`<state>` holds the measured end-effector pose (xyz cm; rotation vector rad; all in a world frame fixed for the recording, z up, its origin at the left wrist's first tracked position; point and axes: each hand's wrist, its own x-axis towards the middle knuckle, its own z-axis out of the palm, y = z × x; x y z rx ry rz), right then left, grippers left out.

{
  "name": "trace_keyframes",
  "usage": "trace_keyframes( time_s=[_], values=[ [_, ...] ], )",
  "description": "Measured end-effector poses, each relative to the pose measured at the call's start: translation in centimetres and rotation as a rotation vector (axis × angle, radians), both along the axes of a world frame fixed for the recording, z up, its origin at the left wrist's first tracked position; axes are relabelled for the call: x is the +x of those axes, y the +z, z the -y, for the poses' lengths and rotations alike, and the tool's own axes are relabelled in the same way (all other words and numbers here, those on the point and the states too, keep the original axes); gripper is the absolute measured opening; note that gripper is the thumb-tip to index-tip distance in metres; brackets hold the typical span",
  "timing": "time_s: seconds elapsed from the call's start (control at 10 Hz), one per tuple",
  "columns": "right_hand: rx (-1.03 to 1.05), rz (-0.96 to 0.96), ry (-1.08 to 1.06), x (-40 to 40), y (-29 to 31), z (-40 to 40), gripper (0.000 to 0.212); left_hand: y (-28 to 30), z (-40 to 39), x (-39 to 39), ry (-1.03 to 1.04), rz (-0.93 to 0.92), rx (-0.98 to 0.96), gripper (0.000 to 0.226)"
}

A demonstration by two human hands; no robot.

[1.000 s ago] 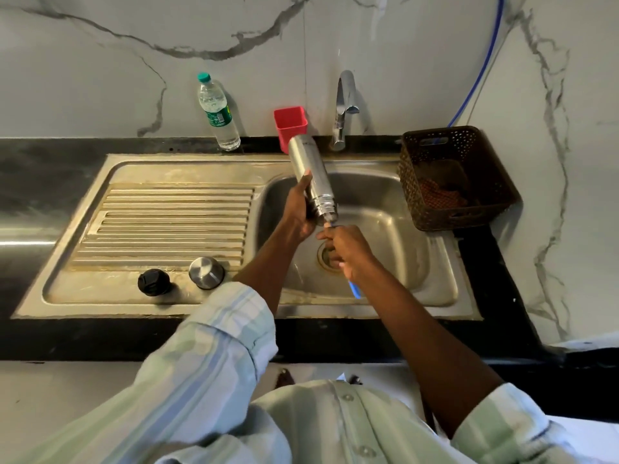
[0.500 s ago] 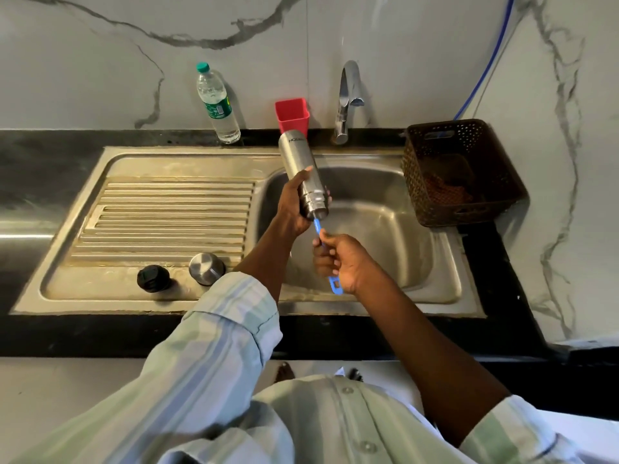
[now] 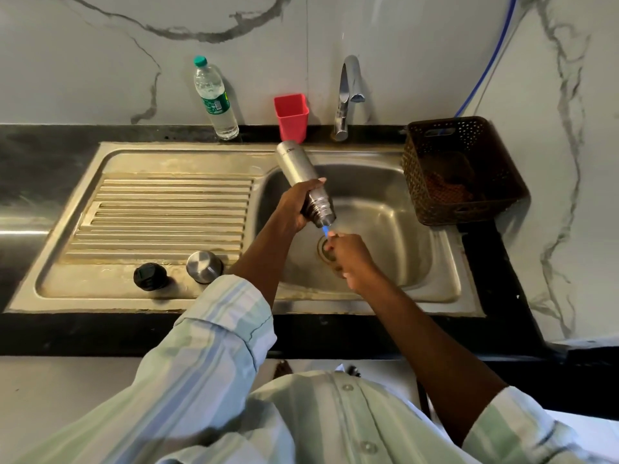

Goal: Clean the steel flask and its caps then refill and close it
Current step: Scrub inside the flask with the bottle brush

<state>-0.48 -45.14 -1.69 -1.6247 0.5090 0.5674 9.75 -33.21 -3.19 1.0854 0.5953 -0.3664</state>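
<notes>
Over the sink basin (image 3: 385, 209), left hand (image 3: 294, 209) grips steel flask (image 3: 303, 182) tilted mouth-down toward the near side, probably so runoff falls to the drain. Right hand (image 3: 348, 256) pinches blue brush handle (image 3: 325, 232), mostly inside the mouth. Black cap (image 3: 150, 276) and steel cap (image 3: 204, 266) stand left on the drainboard, apart, awaiting cleaning

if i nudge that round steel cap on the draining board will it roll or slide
The steel cap stands on a flat end, so it would probably slide, not roll. Its smooth metal looks slippery. Tipped on its side, it might roll.
</notes>
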Motion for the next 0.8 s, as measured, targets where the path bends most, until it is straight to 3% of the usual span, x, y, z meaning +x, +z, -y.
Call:
trace_keyframes(
  time_s=[0.1, 0.2, 0.3, 0.4, 0.5, 0.6, 0.7, 0.8],
  values=[
    [0.716, -0.255, -0.184, 0.2, 0.1, 0.6, 0.033, -0.9, -0.2, -0.9, 0.064, 0.070, -0.278, 0.051],
    [-0.355, 0.151, 0.165, -0.2, 1.0, -0.1, 0.039, -0.8, -0.2, -1.2, 0.079, 0.087, -0.335, 0.060],
    [-1.096, 0.476, 0.384, -1.2, 1.0, -0.4, 0.030, 0.6, 0.2, -0.5, -0.052, 0.043, -0.078, 0.074],
    [-0.971, 0.427, 0.342, -0.7, -0.3, 0.2, 0.028, 1.2, 0.7, 0.3, -0.082, -0.023, 0.147, 0.075],
    [0.298, -0.059, -0.078, 0.7, -0.1, 0.9, 0.033, 0.3, 0.3, -0.7, -0.039, 0.013, 0.014, 0.063],
    [0.602, -0.146, -0.186, 0.8, 0.3, 1.0, 0.035, -0.9, -0.1, -1.6, 0.025, 0.045, -0.267, 0.063],
    [-0.580, 0.211, 0.167, -0.5, 0.5, 0.5, 0.037, -0.1, 0.0, -1.2, -0.103, -0.016, -0.120, 0.064],
    [-1.066, 0.456, 0.379, -1.9, -0.3, 0.2, 0.041, 0.6, 0.7, -0.5, -0.177, -0.065, 0.138, 0.070]
  ],
)
